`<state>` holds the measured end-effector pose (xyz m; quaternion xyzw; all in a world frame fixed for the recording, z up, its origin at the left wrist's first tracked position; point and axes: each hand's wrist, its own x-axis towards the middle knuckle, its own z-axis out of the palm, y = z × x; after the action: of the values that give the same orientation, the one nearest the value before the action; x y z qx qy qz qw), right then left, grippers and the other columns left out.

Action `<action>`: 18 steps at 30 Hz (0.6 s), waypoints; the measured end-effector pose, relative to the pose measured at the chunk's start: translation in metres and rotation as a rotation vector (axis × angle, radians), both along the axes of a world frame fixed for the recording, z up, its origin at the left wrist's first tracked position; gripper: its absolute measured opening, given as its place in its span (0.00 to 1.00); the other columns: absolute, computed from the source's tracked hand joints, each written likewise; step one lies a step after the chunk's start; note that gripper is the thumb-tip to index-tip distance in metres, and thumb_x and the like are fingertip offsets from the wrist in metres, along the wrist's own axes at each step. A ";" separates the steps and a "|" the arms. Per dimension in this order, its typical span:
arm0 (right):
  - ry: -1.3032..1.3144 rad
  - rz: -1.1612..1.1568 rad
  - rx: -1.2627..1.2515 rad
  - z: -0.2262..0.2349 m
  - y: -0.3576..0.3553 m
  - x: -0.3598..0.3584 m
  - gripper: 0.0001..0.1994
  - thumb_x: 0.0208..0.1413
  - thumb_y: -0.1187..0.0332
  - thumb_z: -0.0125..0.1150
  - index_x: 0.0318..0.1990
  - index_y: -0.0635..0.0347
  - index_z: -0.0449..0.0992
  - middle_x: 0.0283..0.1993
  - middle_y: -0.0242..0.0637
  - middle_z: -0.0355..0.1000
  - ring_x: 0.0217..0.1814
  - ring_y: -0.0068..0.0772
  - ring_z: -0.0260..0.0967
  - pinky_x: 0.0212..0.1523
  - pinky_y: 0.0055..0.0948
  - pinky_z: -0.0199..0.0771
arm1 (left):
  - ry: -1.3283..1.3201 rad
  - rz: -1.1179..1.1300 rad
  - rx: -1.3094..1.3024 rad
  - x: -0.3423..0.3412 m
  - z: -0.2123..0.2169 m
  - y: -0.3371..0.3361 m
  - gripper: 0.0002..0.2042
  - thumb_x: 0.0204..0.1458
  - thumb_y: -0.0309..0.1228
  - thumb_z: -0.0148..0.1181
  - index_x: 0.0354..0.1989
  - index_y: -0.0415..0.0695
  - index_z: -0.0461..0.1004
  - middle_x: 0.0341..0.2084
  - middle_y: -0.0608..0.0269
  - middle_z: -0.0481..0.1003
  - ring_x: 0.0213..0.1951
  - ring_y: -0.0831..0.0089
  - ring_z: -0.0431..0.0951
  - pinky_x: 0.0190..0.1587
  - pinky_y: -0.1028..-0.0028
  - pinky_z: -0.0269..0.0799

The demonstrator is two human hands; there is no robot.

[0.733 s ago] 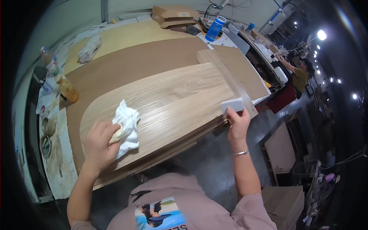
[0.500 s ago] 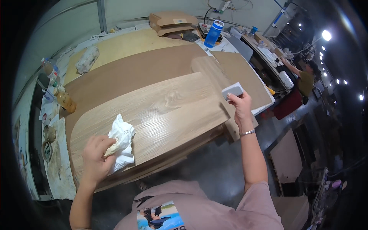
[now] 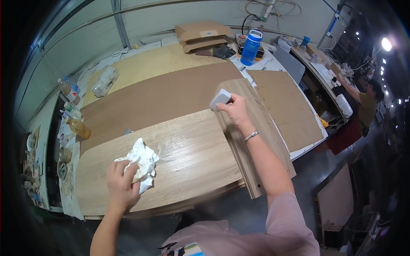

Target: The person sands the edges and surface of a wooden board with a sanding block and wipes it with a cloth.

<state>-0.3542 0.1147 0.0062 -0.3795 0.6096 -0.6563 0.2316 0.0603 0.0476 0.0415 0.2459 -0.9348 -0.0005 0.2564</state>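
My left hand [image 3: 121, 182] is closed on a crumpled white cloth [image 3: 146, 158], which rests on a light wood-grain panel [image 3: 188, 147]. The panel has rounded left corners and lies on a brown board. My right hand [image 3: 236, 112] pinches a small grey-and-white block [image 3: 221, 99] between thumb and fingers. It holds the block over the panel's far right corner, beside a second wood-grain panel [image 3: 252, 106] that lies crosswise at the right. Whether the block touches the wood, I cannot tell.
A blue bottle [image 3: 251, 48] and a cardboard box [image 3: 200, 34] stand at the back. A wrapped white bundle [image 3: 105, 81] lies at the far left, with a yellowish bottle [image 3: 78, 127] nearer. Brown board [image 3: 286, 102] covers the right side. A person [image 3: 366, 104] works farther right.
My right hand has moved left with the block, toward the panel's far right corner. Both wood panels now lie nearer to me. My left hand still grips the cloth. The view has shifted slightly.
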 end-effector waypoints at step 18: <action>-0.012 0.131 0.003 -0.011 0.010 -0.026 0.13 0.46 0.74 0.73 0.41 0.68 0.81 0.37 0.36 0.80 0.37 0.24 0.76 0.40 0.25 0.76 | -0.004 0.016 0.022 -0.009 -0.003 0.000 0.18 0.32 0.28 0.59 0.38 0.45 0.76 0.39 0.55 0.74 0.41 0.52 0.72 0.43 0.58 0.68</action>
<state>-0.3803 0.1248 -0.0044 -0.4143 0.5831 -0.6411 0.2782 0.0509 0.0475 0.0386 0.2560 -0.9333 -0.0084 0.2518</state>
